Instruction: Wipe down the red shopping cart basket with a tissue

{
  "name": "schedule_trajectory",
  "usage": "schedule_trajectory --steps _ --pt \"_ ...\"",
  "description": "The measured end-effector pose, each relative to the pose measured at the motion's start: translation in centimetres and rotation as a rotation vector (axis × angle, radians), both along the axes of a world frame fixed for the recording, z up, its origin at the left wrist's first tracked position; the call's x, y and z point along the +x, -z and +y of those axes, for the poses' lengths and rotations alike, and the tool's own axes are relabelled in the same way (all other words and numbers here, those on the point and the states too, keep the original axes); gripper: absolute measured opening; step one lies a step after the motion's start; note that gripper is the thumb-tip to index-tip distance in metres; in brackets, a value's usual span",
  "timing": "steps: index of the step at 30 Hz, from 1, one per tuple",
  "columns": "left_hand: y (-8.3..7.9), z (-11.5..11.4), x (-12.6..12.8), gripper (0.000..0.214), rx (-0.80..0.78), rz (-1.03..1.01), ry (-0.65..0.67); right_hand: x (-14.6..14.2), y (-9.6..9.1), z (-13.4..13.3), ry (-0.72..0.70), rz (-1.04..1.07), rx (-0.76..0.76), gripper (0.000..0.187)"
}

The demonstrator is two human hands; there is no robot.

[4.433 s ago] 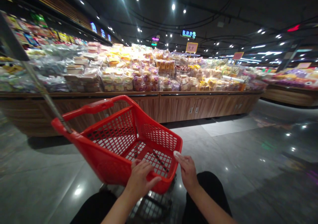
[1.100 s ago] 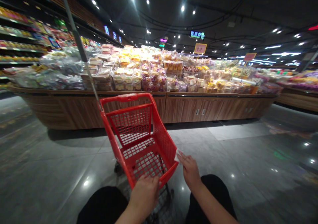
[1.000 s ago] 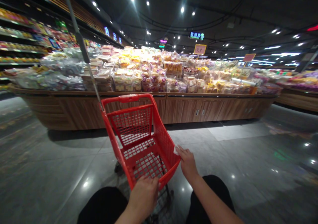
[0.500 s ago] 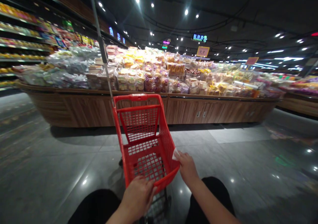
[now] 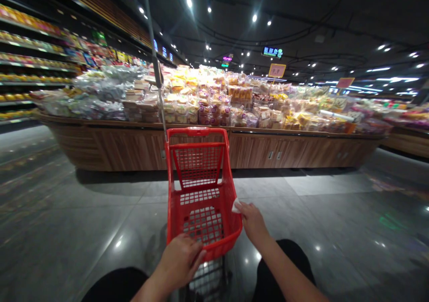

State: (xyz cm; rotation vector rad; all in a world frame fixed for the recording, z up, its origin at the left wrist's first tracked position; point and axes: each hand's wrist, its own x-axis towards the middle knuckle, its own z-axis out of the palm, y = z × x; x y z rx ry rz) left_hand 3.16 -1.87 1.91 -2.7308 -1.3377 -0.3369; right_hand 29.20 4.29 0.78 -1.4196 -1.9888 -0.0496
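A red plastic shopping cart (image 5: 225,181) with a grid basket stands in front of me, nothing lying in its basket. My left hand (image 5: 181,259) is closed over the near rim of the cart, fingers curled and partly hidden. At the cart's right side, my right hand (image 5: 254,221) pinches a white tissue or wipe (image 5: 236,206) against the rim of the side wall. A thin grey pole (image 5: 157,65) rises from the far left corner of the cart.
Behind the cart runs a long wooden display counter (image 5: 251,150) heaped with packaged baked goods (image 5: 214,101). Stocked shelves (image 5: 30,63) line the left. A price sign (image 5: 277,70) stands above the goods. Grey shiny floor tiles (image 5: 134,221) surround the cart; my knees are on either side.
The cart's far end has swung slightly right, so it stands straighter before me. My left hand has shifted a little left; my right hand keeps the white tissue at the right side.
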Motion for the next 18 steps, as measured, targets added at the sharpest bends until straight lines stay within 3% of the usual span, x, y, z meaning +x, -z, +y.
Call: schedule_trajectory --steps 4,7,11,15,18 --pt "-0.1 0.4 -1.3 0.030 -0.019 -0.045 -0.029 0.7 -0.7 1.2 0.132 0.171 0.155 0.048" --pt "-0.3 0.4 -1.1 0.031 -0.019 -0.114 -0.041 1.2 0.0 0.4 -0.051 0.071 0.266 0.045" --pt "-0.4 0.0 1.7 0.019 -0.006 -0.257 -0.024 0.5 2.1 -1.6 -0.321 -0.128 0.227 0.039" --pt "0.5 -0.2 5.0 0.022 -0.029 -0.294 -0.106 -0.1 3.5 -3.3 -0.307 -0.164 0.173 0.042" --pt "1.0 0.2 5.9 0.017 -0.019 -0.281 -0.134 0.0 3.3 -2.8 -0.277 -0.182 0.155 0.045"
